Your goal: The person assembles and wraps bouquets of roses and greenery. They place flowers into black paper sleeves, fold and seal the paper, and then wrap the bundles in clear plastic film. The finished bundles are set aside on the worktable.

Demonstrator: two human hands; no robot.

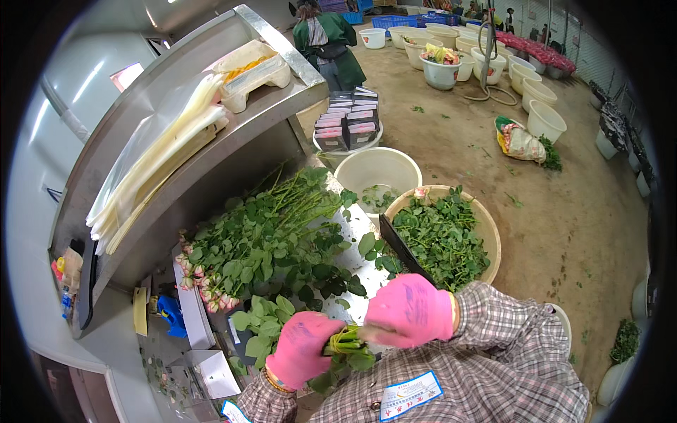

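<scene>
My left hand [304,346], in a pink glove, is closed around a bunch of green-leaved stems [349,342] low in front of my body. A yellow band circles the stems near their ends. My right hand [404,312], gloved in pink too, is beside the stem ends; its fingertips are blurred, and whether they touch or grip anything is not plain. On the white worktop [359,272] beyond lies a heap of leafy rose stems [275,232], with pink-and-white rose heads [206,288] at its left end.
A metal shelf [264,111] holds plastic sleeves [164,164] and a foam tray [254,79]. Right of the worktop stand a tub of cut leaves [494,238] and a pale tub [412,161]. Black boxes [346,124] stand behind. A person in green [328,47] stands farther off.
</scene>
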